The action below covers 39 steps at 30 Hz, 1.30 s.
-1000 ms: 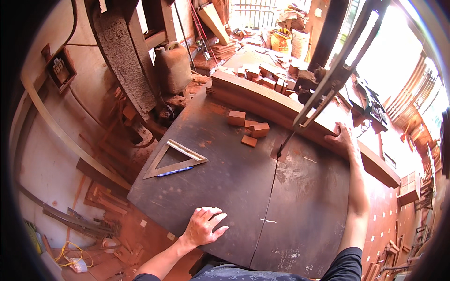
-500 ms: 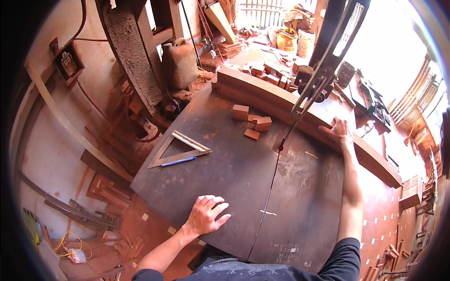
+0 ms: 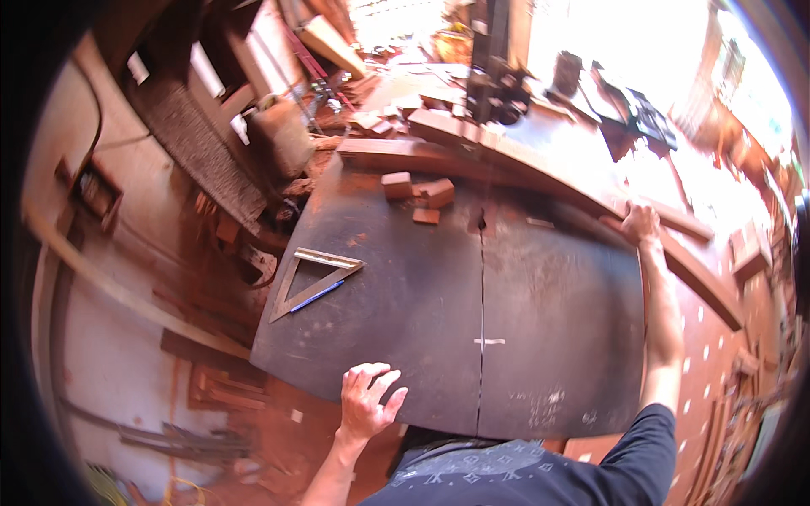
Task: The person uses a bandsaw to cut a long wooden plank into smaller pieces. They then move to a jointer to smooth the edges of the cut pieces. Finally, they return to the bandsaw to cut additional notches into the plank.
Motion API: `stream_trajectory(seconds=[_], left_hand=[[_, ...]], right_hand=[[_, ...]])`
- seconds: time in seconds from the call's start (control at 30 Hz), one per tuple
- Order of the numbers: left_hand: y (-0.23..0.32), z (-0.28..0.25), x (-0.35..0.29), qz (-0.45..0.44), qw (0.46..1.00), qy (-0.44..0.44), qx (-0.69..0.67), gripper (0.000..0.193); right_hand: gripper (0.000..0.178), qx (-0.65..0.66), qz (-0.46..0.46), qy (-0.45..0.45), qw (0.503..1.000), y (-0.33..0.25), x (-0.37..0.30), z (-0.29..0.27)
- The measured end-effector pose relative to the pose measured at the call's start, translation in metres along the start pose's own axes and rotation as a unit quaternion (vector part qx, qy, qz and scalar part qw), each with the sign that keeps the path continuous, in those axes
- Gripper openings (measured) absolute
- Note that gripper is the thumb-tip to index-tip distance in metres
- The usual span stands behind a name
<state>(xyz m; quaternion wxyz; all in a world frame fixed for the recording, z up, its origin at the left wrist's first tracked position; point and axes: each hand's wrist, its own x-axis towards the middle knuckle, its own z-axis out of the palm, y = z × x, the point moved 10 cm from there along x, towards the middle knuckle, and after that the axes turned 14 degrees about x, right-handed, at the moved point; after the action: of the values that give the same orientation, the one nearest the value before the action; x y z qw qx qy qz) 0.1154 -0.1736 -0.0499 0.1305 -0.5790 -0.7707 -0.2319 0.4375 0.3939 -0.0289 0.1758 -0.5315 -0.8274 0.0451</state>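
My right hand point(image 3: 639, 223) grips a long reddish-brown wooden beam point(image 3: 702, 282) at the far right edge of a dark saw table point(image 3: 405, 312). A second wooden length point(image 3: 443, 126) lies against it at an angle on the far side. Over the table's near left edge hovers my left hand point(image 3: 369, 401), holding nothing, its fingers loosely bent and apart. A triangular set square point(image 3: 287, 291) lies flat on the left of the table, with a blue pen point(image 3: 317, 297) along its lower side. Several small wood blocks point(image 3: 396, 185) sit near the beam.
A slot point(image 3: 482, 295) runs up the table to an opening below the upright saw guide point(image 3: 489, 93), which is blurred. Behind the beams lie wood offcuts point(image 3: 380, 122). A plastic jerrycan point(image 3: 283, 135) stands at the left beside the machine frame point(image 3: 198, 143).
The view has swung right and tilted. The far wooden length now angles away from the near beam. My left hand has lifted slightly, its fingers more spread; my right hand stays on the beam.
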Motion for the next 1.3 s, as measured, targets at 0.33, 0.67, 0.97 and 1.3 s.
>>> stream_trajectory(seconds=[0.33,0.67,0.97,1.3], left_hand=[[0.014,0.023,0.045,0.103,0.994,-0.009,-0.022,0.028],[0.050,0.052,0.089,0.134,0.988,0.009,-0.081,0.032],[0.002,0.043,0.093,0.038,0.997,-0.012,-0.061,0.049],[-0.179,0.017,0.005,0.001,0.995,0.020,0.096,0.040]], right_hand=[[0.091,0.037,0.104,0.060,0.992,0.166,-0.218,-0.082],[0.073,0.061,0.088,0.025,0.994,0.189,-0.401,-0.122],[0.082,0.046,-0.076,-0.021,0.996,0.084,-0.369,-0.082],[0.085,0.138,-0.280,-0.051,0.949,-0.045,-0.270,-0.019]])
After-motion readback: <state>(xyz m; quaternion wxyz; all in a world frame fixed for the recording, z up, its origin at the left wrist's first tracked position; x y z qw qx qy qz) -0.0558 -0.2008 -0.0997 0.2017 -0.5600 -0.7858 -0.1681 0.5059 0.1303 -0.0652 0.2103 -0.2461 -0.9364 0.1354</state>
